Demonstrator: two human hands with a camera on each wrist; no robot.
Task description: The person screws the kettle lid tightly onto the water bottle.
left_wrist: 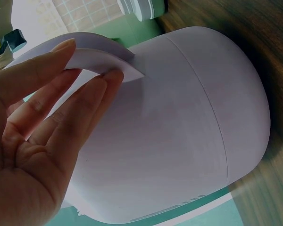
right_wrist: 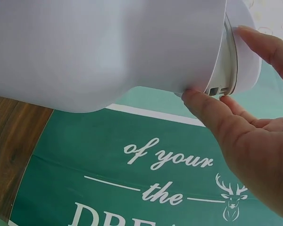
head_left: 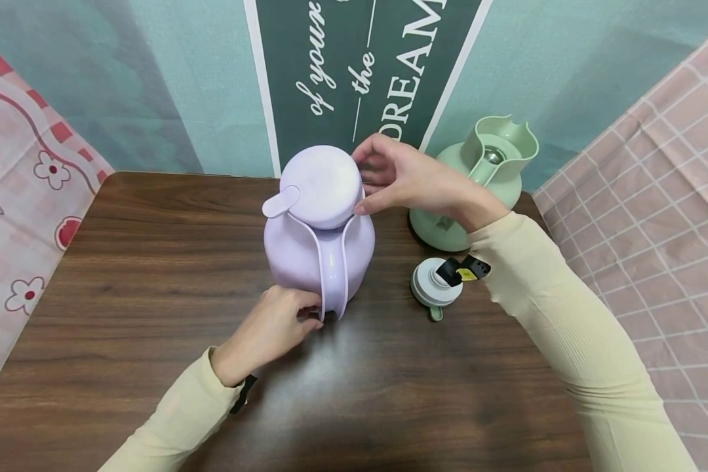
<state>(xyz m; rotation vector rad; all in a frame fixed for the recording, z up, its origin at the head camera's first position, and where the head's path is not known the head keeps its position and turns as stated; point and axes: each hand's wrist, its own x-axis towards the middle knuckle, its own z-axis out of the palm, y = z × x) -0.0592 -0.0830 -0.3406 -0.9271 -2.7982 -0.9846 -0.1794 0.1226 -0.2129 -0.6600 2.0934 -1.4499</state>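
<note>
A lavender thermos jug [head_left: 289,255] stands upright on the wooden table near the back wall. Its handle [head_left: 333,272] points toward me, and my left hand [head_left: 268,331] pinches the handle's lower part between thumb and fingers. On top sits the round lavender lid [head_left: 321,183] with a small tab at its left. My right hand [head_left: 415,176] holds the lid's right side. In the right wrist view the thumb presses the lid's edge and one fingertip touches the jug's rim. A narrow gap shows there between lid and rim.
A green thermos jug [head_left: 510,187] stands uncovered at the back right, partly behind my right forearm. Its lid [head_left: 433,288] lies upside down in front of it. A dark green banner [head_left: 342,65] hangs behind; a pink checked cloth [head_left: 661,216] borders the right.
</note>
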